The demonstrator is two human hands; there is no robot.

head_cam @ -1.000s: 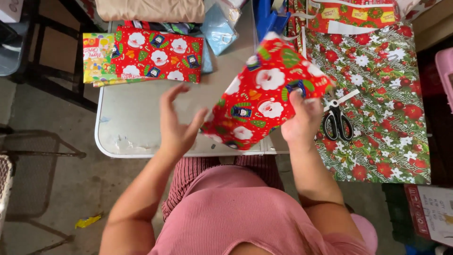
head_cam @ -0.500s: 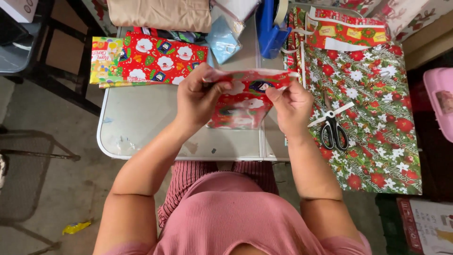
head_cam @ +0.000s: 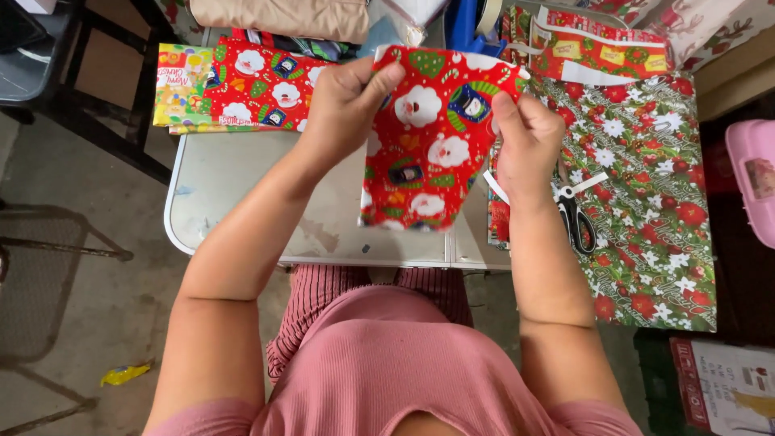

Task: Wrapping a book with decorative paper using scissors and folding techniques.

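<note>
I hold a piece of red festive wrapping paper [head_cam: 424,153] upright above the small grey table [head_cam: 242,202]. My left hand [head_cam: 347,101] pinches its upper left edge. Its right edge is gripped by my right hand [head_cam: 529,137]. The paper hangs down toward the table's front edge. Black-handled scissors [head_cam: 577,218] lie just right of my right wrist, on a sheet of green floral wrapping paper [head_cam: 646,186].
A stack of red and yellow wrapped flat pieces [head_cam: 234,89] lies at the table's back left. Beige fabric [head_cam: 282,16] and more printed paper [head_cam: 605,48] sit at the back. A pink container [head_cam: 755,178] is at the far right. Concrete floor lies left.
The red paper went from spread flat and tilted, to folded low between both hands, to held up vertically now. Both hands have risen and moved toward the table's back.
</note>
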